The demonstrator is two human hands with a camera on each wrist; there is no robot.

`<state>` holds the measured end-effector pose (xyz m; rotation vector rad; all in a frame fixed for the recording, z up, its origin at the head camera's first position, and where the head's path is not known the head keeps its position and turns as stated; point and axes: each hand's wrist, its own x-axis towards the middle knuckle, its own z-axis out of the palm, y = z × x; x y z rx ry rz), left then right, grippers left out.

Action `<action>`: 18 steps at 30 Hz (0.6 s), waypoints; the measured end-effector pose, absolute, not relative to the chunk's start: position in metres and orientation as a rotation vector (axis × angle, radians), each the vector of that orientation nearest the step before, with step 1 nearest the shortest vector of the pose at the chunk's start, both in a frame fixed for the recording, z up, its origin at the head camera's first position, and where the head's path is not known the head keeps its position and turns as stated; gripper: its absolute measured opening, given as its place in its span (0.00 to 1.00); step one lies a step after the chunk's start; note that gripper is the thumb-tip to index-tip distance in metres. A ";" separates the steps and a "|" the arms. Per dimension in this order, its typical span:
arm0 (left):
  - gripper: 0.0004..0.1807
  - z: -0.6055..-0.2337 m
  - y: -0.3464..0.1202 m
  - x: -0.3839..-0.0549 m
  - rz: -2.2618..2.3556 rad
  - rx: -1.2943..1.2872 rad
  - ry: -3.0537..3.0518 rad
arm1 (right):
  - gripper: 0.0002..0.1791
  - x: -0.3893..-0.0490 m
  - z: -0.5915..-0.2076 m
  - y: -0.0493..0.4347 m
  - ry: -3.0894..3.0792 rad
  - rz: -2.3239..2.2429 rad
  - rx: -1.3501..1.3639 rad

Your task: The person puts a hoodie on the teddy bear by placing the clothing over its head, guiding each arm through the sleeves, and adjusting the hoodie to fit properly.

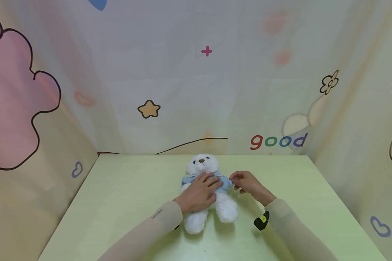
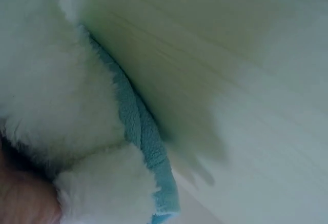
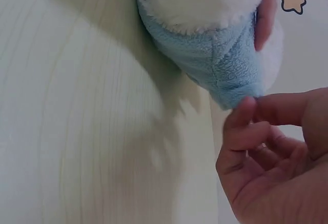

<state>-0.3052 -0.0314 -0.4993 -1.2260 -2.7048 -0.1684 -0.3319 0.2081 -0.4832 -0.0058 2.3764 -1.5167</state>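
Observation:
A white plush bear [image 1: 196, 222] in a light blue top [image 1: 188, 179] lies on its back, head towards the far edge. Across its belly and chest rests my left hand [image 1: 199, 193], fingers spread over the top. My right hand [image 1: 248, 184] pinches the end of the bear's blue sleeve [image 3: 233, 75] between thumb and index finger; the other fingers curl loosely. In the left wrist view, white fur [image 2: 56, 85] and the blue hem [image 2: 138, 119] fill the left side, with part of the hand at the corner. The paw inside the pinched sleeve is hidden.
The pale green tabletop [image 1: 124, 195] carries the bear near its far edge. Printed cloth [image 1: 183, 79] hangs behind and at both sides. A small black and yellow device [image 1: 262, 220] sits at the right wrist.

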 end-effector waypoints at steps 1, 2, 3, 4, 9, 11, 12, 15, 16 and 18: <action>0.26 -0.500 -0.031 -0.306 -0.176 -1.224 -2.708 | 0.10 -0.332 -0.484 0.208 2.405 -1.481 -0.012; 0.26 -0.500 -0.030 -0.306 -0.185 -1.221 -2.711 | 0.09 -0.332 -0.485 0.208 2.424 -1.452 -0.015; 0.27 -0.499 -0.029 -0.307 -0.193 -1.218 -2.719 | 0.08 -0.332 -0.486 0.208 2.439 -1.428 -0.013; 0.27 -0.499 -0.029 -0.307 -0.201 -1.211 -2.731 | 0.08 -0.332 -0.486 0.208 2.446 -1.415 -0.017; 0.26 -0.498 -0.028 -0.306 -0.206 -1.191 -2.751 | 0.10 -0.332 -0.490 0.210 2.438 -1.383 -0.019; 0.26 -0.498 -0.029 -0.306 -0.206 -1.189 -2.741 | 0.12 -0.331 -0.492 0.211 2.440 -1.381 -0.030; 0.26 -0.498 -0.029 -0.305 -0.208 -1.189 -2.738 | 0.12 -0.331 -0.493 0.211 2.442 -1.383 -0.040; 0.26 -0.499 -0.030 -0.306 -0.217 -1.190 -2.729 | 0.12 -0.331 -0.495 0.212 2.429 -1.411 -0.069; 0.26 -0.499 -0.030 -0.306 -0.220 -1.192 -2.726 | 0.12 -0.331 -0.496 0.212 2.421 -1.422 -0.074; 0.26 -0.500 -0.029 -0.306 -0.220 -1.193 -2.729 | 0.12 -0.331 -0.497 0.212 2.406 -1.446 -0.090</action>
